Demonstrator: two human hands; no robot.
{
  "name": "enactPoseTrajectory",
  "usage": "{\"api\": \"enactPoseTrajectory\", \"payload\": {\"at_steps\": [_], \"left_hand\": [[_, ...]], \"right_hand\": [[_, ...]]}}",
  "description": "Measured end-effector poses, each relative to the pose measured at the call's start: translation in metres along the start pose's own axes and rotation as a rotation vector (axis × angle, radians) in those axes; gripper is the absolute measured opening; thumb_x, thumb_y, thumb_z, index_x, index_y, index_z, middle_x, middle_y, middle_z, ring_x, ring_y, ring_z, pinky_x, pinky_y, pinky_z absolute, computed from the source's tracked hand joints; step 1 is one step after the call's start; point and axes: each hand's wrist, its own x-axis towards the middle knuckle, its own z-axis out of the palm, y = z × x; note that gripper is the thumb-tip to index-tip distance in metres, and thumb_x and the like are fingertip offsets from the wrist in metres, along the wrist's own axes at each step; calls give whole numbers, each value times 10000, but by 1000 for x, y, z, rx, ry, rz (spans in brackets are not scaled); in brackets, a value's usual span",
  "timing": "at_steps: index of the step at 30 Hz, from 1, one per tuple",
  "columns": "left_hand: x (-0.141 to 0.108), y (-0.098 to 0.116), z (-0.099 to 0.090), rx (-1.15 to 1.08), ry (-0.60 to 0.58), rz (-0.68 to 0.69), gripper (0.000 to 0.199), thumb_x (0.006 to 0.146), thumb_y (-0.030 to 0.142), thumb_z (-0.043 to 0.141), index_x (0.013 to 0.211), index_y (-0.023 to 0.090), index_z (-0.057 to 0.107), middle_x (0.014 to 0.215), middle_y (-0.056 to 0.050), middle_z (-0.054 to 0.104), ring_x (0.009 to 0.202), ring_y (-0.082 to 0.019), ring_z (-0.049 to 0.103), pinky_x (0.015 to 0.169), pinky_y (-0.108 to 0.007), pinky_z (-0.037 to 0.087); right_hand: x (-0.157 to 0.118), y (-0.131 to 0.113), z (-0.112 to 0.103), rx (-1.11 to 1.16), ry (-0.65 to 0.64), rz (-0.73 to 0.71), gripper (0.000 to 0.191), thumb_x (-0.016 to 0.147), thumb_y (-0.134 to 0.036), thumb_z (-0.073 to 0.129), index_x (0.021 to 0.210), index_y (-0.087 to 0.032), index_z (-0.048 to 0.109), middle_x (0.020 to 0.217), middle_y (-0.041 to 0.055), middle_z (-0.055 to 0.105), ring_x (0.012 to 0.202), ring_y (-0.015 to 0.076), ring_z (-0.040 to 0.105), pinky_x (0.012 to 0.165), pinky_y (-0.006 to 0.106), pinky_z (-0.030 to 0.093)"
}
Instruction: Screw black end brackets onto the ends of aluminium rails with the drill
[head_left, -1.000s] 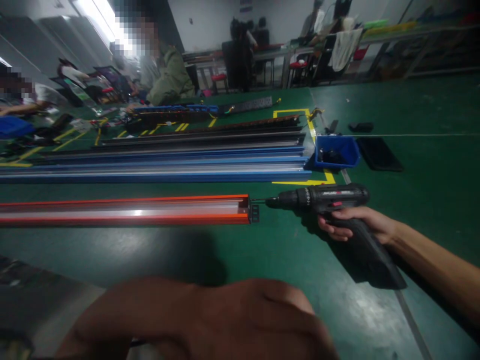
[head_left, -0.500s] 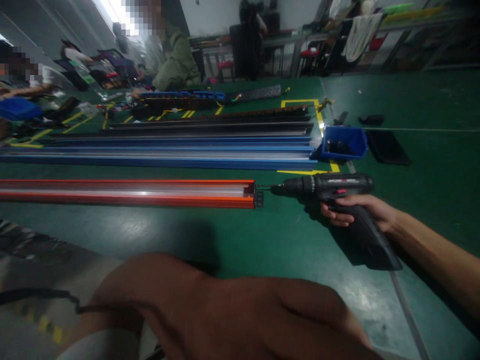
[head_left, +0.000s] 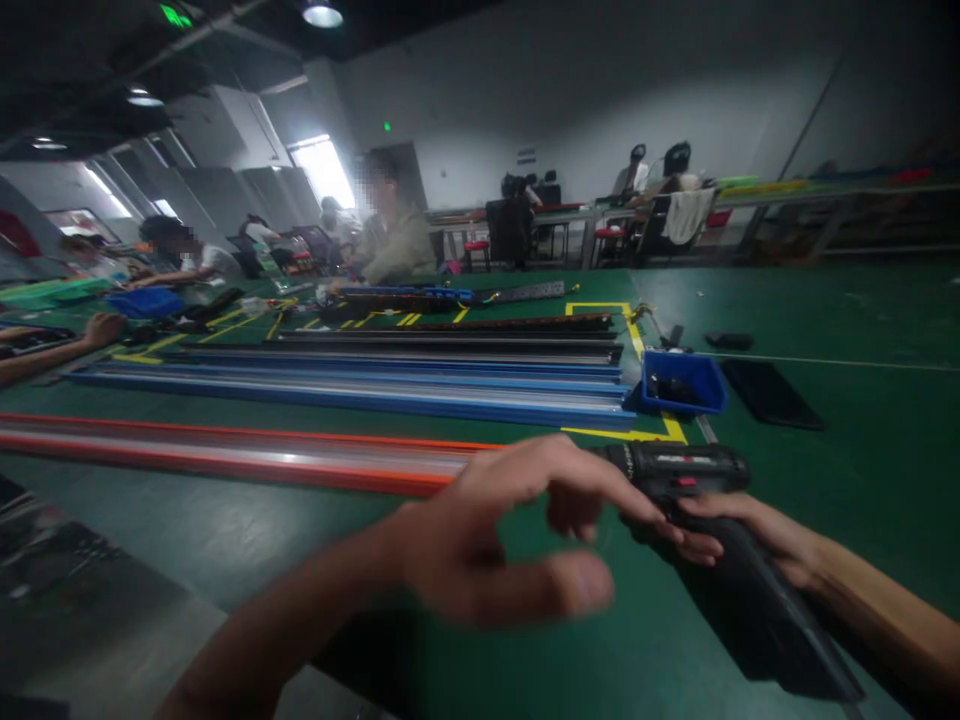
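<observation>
A black cordless drill [head_left: 690, 470] lies on its side over the green table, pointing left, with my right hand [head_left: 750, 530] wrapped round its grip. My left hand [head_left: 510, 540] is raised close to the camera, fingers apart and curved, with nothing in it. It hides the right end of the long orange-red rail [head_left: 300, 458] and the drill's front tip. Whether the drill touches the rail cannot be seen. Behind the rail lie long blue rails [head_left: 375, 390] and dark rails [head_left: 450, 340], side by side.
A blue bin [head_left: 684, 385] with dark parts stands past the rails' right ends, beside a flat black object [head_left: 772, 393]. Yellow tape marks the green table. At the far left a person's hand [head_left: 103, 330] is near another blue bin [head_left: 146, 302]. More people sit behind.
The view has tilted up, showing more of the room. My left hand has risen from the lower edge toward the rail's end and drill, its fingers now apart. My right hand still holds the drill.
</observation>
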Motion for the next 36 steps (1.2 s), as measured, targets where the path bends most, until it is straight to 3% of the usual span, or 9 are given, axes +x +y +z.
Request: {"api": "enactPoseTrajectory", "payload": {"at_steps": [1, 3, 6, 8, 14, 19, 23, 36], "left_hand": [[4, -19, 3, -89, 39, -131, 398, 1071, 429, 383, 1121, 229, 724, 920, -79, 759, 792, -157, 666, 698, -322, 554], [11, -62, 12, -99, 35, -347, 490, 1085, 415, 370, 755, 189, 652, 761, -36, 686, 724, -136, 608, 705, -307, 479], [12, -114, 30, 15, -130, -525, 557, 1089, 466, 328, 675, 182, 567, 654, -11, 592, 606, -128, 475, 620, -301, 333], [7, -130, 43, 92, -272, -527, 595, 1087, 522, 305, 692, 185, 596, 684, -33, 623, 621, -146, 491, 618, -310, 294], [-8, -131, 67, 154, -468, -464, 675, 1101, 541, 191, 818, 186, 690, 846, -92, 747, 741, -203, 640, 639, -311, 337], [-21, -143, 78, 234, -561, -319, 545, 1108, 409, 234, 1025, 173, 719, 889, -113, 751, 774, -233, 682, 663, -325, 422], [-26, -149, 81, 375, -630, -224, 407, 1079, 268, 306, 1137, 155, 693, 899, -118, 745, 792, -241, 682, 650, -320, 431], [-33, -160, 88, 341, -593, -219, 331, 1042, 219, 378, 1113, 143, 693, 940, -126, 742, 782, -226, 646, 656, -331, 385]], "right_hand": [[0, 1, -2, 21, 28, 10, 197, 956, -356, 682, 956, -193, 792, 834, 72, 605, 544, 126, 540, 587, 290, 544], [-1, 3, -4, 70, 90, 28, 181, 917, -342, 732, 928, -175, 803, 814, 74, 619, 544, 118, 539, 590, 279, 541], [-1, 4, -4, 74, 102, 42, 164, 894, -328, 755, 910, -175, 811, 797, 75, 635, 536, 105, 510, 573, 267, 518], [-1, 4, -3, 76, 101, 42, 168, 875, -335, 769, 903, -176, 817, 796, 78, 641, 518, 98, 484, 540, 264, 490], [-3, -3, 9, 138, 61, 40, 243, 885, -358, 794, 956, -127, 818, 854, 104, 667, 535, 89, 490, 577, 247, 514], [-2, -5, 10, 199, 3, 41, 356, 910, -401, 798, 1066, -81, 803, 896, 116, 691, 561, 64, 505, 607, 197, 519], [0, -1, 3, 181, -63, 12, 271, 927, -300, 773, 1020, -46, 793, 909, 112, 687, 563, 42, 494, 611, 186, 513], [1, -4, 3, 170, -65, 28, 212, 933, -233, 716, 960, -31, 773, 784, 48, 602, 544, 41, 436, 601, 182, 487]]}}
